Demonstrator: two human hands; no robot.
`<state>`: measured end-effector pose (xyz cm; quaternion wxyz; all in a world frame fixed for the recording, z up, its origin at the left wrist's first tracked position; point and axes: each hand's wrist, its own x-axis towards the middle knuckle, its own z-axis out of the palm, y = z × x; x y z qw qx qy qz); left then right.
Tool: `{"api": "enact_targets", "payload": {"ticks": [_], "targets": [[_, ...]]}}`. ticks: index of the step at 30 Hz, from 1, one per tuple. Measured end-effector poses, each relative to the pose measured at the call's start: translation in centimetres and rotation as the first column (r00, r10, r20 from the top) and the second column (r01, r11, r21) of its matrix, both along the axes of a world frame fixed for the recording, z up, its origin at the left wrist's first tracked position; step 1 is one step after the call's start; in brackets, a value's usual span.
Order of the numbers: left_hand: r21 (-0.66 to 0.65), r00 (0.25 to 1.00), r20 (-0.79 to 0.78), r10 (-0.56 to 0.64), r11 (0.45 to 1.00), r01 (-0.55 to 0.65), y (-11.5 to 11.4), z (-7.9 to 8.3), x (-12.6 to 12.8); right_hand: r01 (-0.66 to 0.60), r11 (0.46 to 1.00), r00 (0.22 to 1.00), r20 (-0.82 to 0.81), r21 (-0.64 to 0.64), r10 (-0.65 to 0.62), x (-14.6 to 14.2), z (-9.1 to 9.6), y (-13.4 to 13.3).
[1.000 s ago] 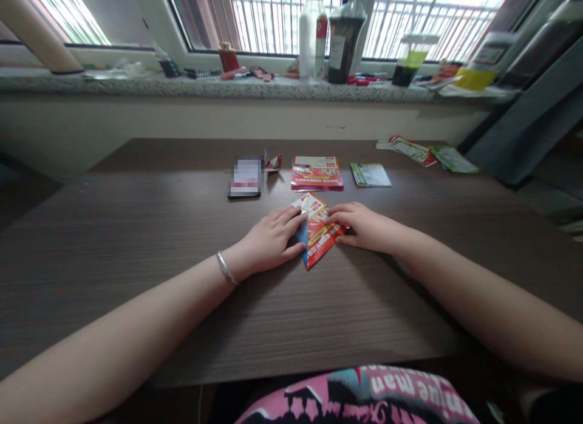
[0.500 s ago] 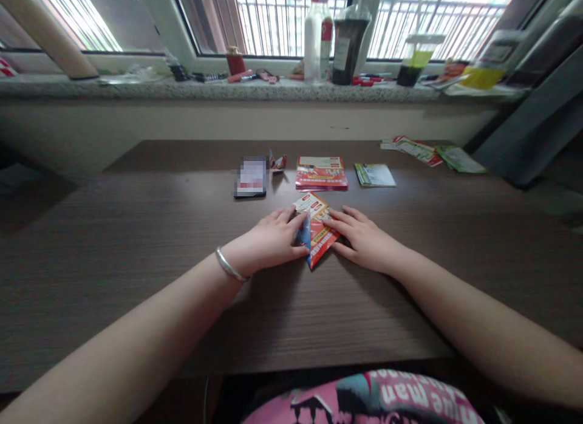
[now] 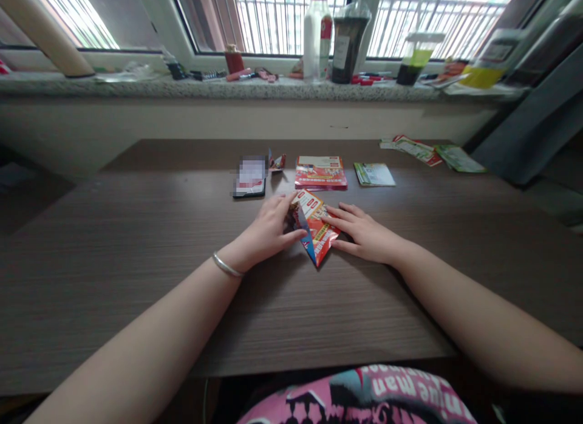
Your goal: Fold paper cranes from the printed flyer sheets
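Observation:
A printed paper leaflet [image 3: 322, 232], red and orange with a white corner, lies on the table in front of me, turned at an angle. Along its left side a folded flap with a blue back [image 3: 306, 239] stands partly raised. My left hand [image 3: 269, 225] has that flap between its thumb, on the blue side, and its fingers, whose tips are partly hidden behind the paper. Flat on the leaflet's right part rests my right hand [image 3: 364, 232], its fingers spread and the thumb by the right edge.
Beyond the leaflet are a phone [image 3: 250, 176], a small folded paper piece [image 3: 277, 163], a stack of red leaflets [image 3: 321, 174] and a green-white card stack [image 3: 375, 175]. More leaflets [image 3: 416, 149] lie far right. Bottles [image 3: 314, 44] and cups line the stone windowsill [image 3: 273, 91].
My left hand has shifted slightly left, and the flap under it has lifted, opening away from the leaflet. The right hand stays on the paper, moved only slightly.

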<state>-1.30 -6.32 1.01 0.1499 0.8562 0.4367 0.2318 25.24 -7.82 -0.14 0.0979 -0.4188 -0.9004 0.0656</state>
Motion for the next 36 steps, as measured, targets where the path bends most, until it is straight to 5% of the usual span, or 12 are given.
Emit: {"api": "enact_targets", "payload": {"ticks": [4, 13, 19, 31, 36], "targets": [[-0.030, 0.997, 0.073, 0.003, 1.000, -0.001, 0.1, 1.2, -0.9, -0.013, 1.000, 1.000, 0.007, -0.014, 0.013, 0.2, 0.2, 0.0], [0.106, 0.919, -0.364, -0.149, 0.974, 0.199, -1.0, 1.1, -0.7, -0.021, 1.000, 1.000, -0.011, -0.014, 0.021, 0.3, -0.2, -0.2], [0.145, 0.901, -0.345, -0.264, 0.933, 0.329, -2.0, -0.2, 0.2, -0.042, 0.999, 0.996, -0.084, -0.005, 0.041, 0.4, -0.1, -0.1], [0.196, 0.897, -0.365, -0.248, 0.922, 0.335, -3.1, -0.2, 0.7, -0.107, 0.994, 0.921, -0.379, -0.014, 0.094, 1.5, -0.4, 0.7], [0.147, 0.901, -0.311, -0.301, 0.922, 0.359, -3.0, -0.5, 1.2, -0.112, 0.993, 0.919, -0.378, 0.026, 0.113, 1.5, -0.7, 0.9]]}}
